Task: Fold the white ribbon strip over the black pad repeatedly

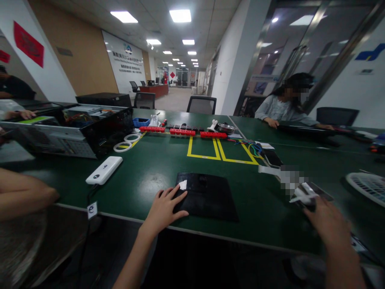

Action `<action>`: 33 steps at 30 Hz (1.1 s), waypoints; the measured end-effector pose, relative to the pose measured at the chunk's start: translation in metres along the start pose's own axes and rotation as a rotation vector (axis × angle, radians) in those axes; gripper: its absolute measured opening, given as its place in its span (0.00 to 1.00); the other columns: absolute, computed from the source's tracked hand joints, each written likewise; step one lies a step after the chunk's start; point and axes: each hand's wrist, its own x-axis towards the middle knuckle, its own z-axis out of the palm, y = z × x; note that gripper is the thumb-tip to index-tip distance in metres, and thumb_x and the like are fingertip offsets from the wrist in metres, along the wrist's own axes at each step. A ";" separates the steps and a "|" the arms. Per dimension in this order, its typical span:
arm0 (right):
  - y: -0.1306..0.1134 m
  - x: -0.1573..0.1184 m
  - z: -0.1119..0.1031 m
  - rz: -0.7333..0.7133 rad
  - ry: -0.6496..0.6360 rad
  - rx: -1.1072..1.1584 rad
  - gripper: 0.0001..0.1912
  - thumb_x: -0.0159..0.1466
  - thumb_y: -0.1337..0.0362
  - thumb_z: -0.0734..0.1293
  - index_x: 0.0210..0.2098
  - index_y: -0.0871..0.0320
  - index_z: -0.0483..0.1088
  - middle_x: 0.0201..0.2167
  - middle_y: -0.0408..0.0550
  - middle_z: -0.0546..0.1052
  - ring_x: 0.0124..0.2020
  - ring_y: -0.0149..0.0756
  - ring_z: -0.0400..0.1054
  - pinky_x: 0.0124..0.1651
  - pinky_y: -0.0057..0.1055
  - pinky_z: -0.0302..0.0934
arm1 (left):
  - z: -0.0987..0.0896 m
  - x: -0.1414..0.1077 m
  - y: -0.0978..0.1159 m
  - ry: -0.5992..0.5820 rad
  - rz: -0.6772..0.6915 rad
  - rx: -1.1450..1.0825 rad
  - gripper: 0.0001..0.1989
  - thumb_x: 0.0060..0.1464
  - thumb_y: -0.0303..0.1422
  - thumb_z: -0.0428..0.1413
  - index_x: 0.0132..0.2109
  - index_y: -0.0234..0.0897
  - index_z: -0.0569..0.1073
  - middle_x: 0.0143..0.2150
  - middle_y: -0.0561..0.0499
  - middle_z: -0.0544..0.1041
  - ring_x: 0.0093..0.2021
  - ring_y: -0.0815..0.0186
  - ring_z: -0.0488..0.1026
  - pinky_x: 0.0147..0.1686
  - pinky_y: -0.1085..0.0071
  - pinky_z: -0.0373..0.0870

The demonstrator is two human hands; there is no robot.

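A flat black panel [210, 197] lies on the green table near its front edge. My left hand [167, 208] rests on the panel's left side with fingers spread, and a fingertip touches a small white piece of paper or sticker [183, 184] at its upper left corner. Off to the right, my right hand [327, 218] has its fingers curled round a crumpled white paper-like thing [304, 193]. Blur and a masked patch hide part of that thing. A dark phone-like slab [271, 158] lies beyond it, and a white strip [268, 170] extends to its left.
A white power bank [104, 170] with a cable and an open computer case [69, 132] stand left. Red power strips [182, 131], yellow tape outlines [204, 157] and white rings [122, 147] lie further back. A white mesh lid [368, 185] is right. Other people sit nearby.
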 end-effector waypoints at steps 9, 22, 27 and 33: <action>0.005 -0.002 -0.022 0.072 0.185 -0.042 0.28 0.60 0.62 0.47 0.45 0.67 0.72 0.37 0.68 0.72 0.34 0.54 0.68 0.31 0.45 0.62 | 0.002 0.014 -0.001 -0.039 -0.019 0.026 0.29 0.54 0.50 0.53 0.62 0.52 0.61 0.64 0.47 0.61 0.58 0.48 0.61 0.53 0.51 0.58; -0.143 -0.028 -0.115 -0.384 0.427 0.741 0.17 0.62 0.61 0.62 0.50 0.49 0.71 0.44 0.47 0.74 0.42 0.37 0.69 0.45 0.37 0.64 | 0.004 0.015 -0.002 -0.033 -0.040 -0.036 0.30 0.53 0.51 0.54 0.61 0.52 0.62 0.64 0.48 0.62 0.59 0.48 0.60 0.54 0.50 0.57; -0.200 -0.048 -0.076 -0.721 0.043 0.855 0.21 0.62 0.69 0.58 0.52 0.49 0.70 0.44 0.49 0.71 0.42 0.34 0.68 0.41 0.32 0.67 | -0.002 0.014 -0.010 0.079 -0.141 -0.424 0.21 0.64 0.41 0.42 0.58 0.41 0.67 0.60 0.46 0.68 0.58 0.57 0.64 0.57 0.56 0.58; -0.223 -0.064 -0.029 -0.920 0.053 0.432 0.29 0.60 0.80 0.52 0.53 0.51 0.69 0.45 0.52 0.71 0.44 0.37 0.65 0.42 0.35 0.64 | -0.014 0.007 -0.004 0.068 -0.011 -0.579 0.18 0.63 0.37 0.45 0.57 0.42 0.69 0.54 0.48 0.74 0.54 0.61 0.70 0.54 0.60 0.64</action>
